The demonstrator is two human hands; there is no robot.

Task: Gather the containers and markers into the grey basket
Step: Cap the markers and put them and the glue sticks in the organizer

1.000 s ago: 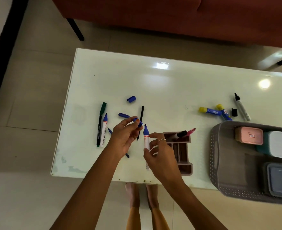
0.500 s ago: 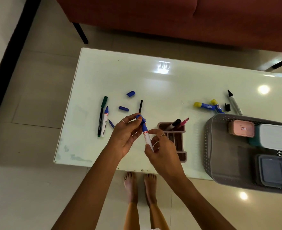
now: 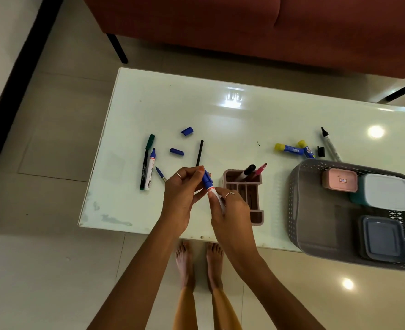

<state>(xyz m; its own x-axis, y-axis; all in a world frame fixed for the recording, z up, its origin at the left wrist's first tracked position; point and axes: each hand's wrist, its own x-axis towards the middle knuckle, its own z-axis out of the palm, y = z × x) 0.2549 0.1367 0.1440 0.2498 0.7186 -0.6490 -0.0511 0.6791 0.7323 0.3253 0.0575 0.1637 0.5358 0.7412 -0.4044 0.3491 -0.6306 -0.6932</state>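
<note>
Left-hand fingers pinched the blue cap; right-hand fingers gripped the white plastic marker barrel below; its label was unreadable.

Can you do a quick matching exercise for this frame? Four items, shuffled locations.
Items:
1. pink container
2. blue marker
3. green-capped marker
4. glue sticks

Places:
A. lying at the left end of the table
B. held between the left hand and right hand
C. inside the grey basket
D. on the table just beyond the basket's far edge

Pairs: 1-C, 2-B, 3-A, 4-D
</note>
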